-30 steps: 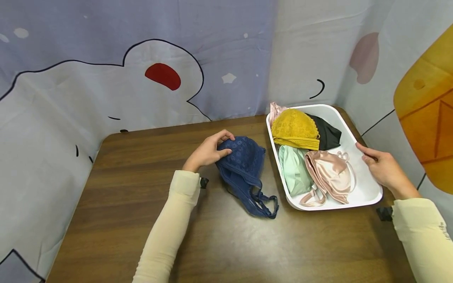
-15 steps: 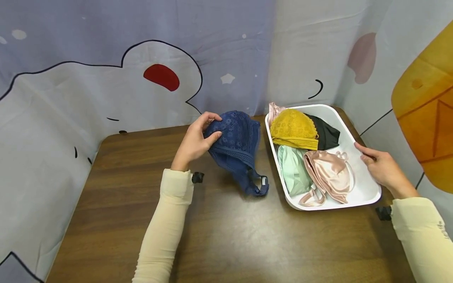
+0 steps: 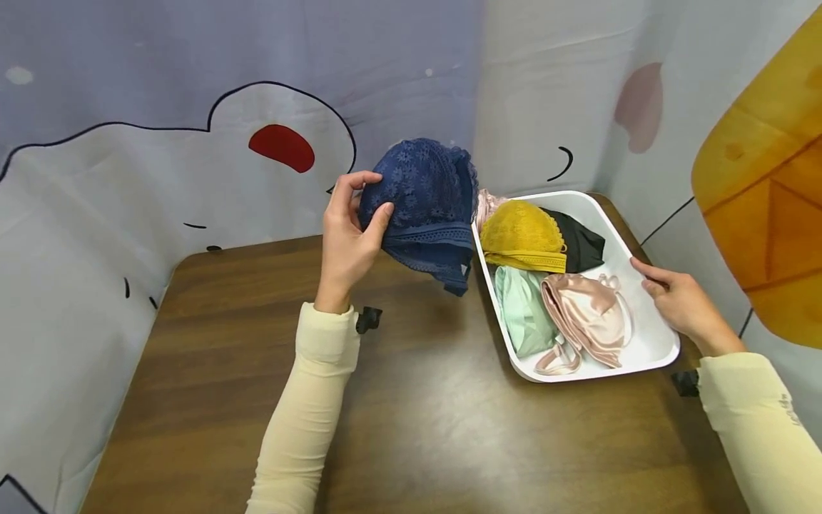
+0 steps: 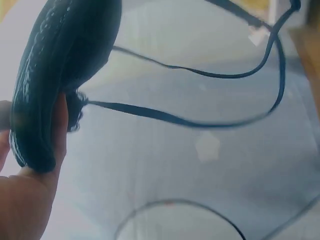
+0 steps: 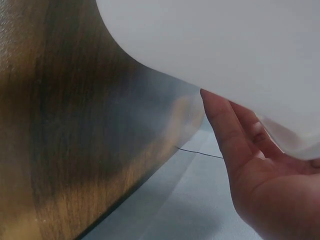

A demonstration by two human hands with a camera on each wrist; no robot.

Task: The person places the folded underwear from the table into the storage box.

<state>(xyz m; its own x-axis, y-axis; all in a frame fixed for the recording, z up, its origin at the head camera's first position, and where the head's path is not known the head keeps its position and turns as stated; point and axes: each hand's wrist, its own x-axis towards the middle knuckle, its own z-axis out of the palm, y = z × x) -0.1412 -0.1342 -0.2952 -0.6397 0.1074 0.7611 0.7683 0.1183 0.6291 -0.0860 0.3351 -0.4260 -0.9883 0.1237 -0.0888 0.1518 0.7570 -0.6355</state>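
In the head view my left hand (image 3: 349, 232) pinches one cup of a navy lace bra (image 3: 420, 193), thumb in front, holding it up above the wooden table. The bra is folded cup into cup. In the left wrist view the bra (image 4: 65, 60) is edge-on between thumb and fingers, its thin straps (image 4: 175, 117) looping out to the right. My right hand (image 3: 683, 303) holds the right rim of a white plastic bin (image 3: 655, 346), thumb at the inner edge. The right wrist view shows the fingers (image 5: 222, 122) against the bin's outer wall (image 5: 200, 40).
Inside the bin lie a mustard lace bra (image 3: 523, 232), a black garment (image 3: 578, 239), a mint-green garment (image 3: 523, 310) and a pink satin bra (image 3: 587, 310). Pale pink lace (image 3: 488, 205) pokes over the back-left corner. A printed curtain (image 3: 398, 78) stands behind the table (image 3: 411, 428).
My left hand has lifted the navy bra up off the table, toward the back curtain, and its dangling straps have risen too. The right hand stays at the bin's rim.
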